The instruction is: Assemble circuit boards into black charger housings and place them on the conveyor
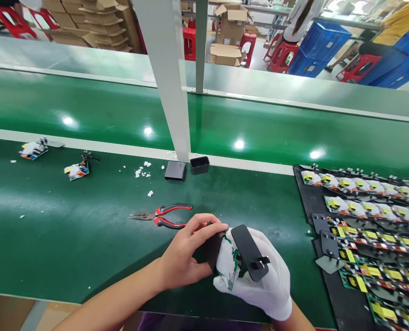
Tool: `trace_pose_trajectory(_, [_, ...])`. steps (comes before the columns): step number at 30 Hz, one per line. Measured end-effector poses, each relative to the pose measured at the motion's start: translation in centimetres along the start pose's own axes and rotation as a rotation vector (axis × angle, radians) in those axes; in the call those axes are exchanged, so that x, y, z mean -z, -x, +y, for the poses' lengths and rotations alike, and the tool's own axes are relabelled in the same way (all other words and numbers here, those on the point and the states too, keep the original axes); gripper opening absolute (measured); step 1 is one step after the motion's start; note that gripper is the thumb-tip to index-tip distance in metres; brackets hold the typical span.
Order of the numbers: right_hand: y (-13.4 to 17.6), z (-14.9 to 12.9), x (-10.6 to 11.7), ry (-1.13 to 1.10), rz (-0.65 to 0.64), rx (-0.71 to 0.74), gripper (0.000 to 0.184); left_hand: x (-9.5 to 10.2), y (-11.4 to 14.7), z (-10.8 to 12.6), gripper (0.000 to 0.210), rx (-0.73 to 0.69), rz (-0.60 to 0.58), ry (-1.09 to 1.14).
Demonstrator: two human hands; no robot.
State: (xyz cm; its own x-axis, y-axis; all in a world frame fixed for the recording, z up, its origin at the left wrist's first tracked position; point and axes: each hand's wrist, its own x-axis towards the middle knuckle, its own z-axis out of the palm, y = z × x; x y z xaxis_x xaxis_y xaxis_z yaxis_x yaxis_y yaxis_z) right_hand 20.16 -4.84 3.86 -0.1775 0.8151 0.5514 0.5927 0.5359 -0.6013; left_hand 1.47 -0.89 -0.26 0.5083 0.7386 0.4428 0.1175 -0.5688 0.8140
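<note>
The bare left hand (pixel 187 257) is clamped on a black casing (pixel 214 250), fingers bent over its far side and thumb on the near side; the white-gloved right hand (pixel 273 276) is closed about a circuit board (pixel 227 259) coated in white compound and a black end plate (pixel 249 250) with metal prongs. The board lies between the two hands, its left end beside the casing; whether any of it sits inside is hidden. The plate stands tilted along the board's right, against the glove. The step in hand appears to be work at the joint between casing and board, its direction not discernible; the next move probably calls for a steady left hold and a right hand keeping the board in line. To the right, rows of boards (pixel 363 209) rest on a dark mat (pixel 306 202). Just beyond the left hand lie red-and-black pliers (pixel 159 216), tips leftward. Farther off are two loose boards (pixel 77 170) at left, white crumbs (pixel 142 171), a second casing (pixel 175 170) and an open-topped black box (pixel 199 165) near the post (pixel 169 82).
</note>
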Motion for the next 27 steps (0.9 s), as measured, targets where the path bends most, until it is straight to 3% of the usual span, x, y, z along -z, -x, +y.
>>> trace_pose_trajectory(6, [0.4,0.3,-0.3,0.018,-0.031,0.006,0.036,-0.1,-0.1,0.0,0.068,-0.019,0.003,0.0])
trace_pose_trajectory(10, [0.4,0.5,-0.8,0.019,-0.019,0.005,0.052,-0.2,-0.1,-0.1,0.064,-0.042,0.024,-0.001])
trace_pose_trajectory(13, [0.4,0.6,-1.2,-0.05,-0.086,-0.033,0.065,-0.1,0.0,-0.2,0.06,-0.003,0.028,-0.012])
trace_pose_trajectory(15, [0.5,0.6,-1.3,-0.145,-0.171,-0.185,0.083,0.0,0.0,-0.2,0.06,0.015,0.039,-0.035])
trace_pose_trajectory(18, [0.4,0.5,-1.5,-0.362,-0.29,-0.535,0.099,0.1,-0.3,-0.2,0.059,0.011,0.077,-0.111])
trace_pose_trajectory(22, [0.2,0.7,-2.4,-0.668,-0.425,-0.81,0.087,-0.1,-0.6,-0.1,0.05,-0.016,0.126,-0.215])
trace_pose_trajectory(25, [0.2,1.2,-3.2,-0.768,-0.337,-0.87,0.073,-0.2,-0.6,-0.1,0.052,0.063,0.094,-0.173])
trace_pose_trajectory(27, [0.3,1.6,-3.5,-0.803,-0.309,-0.874,0.065,0.0,-0.5,-0.2,0.059,0.182,0.023,-0.032])
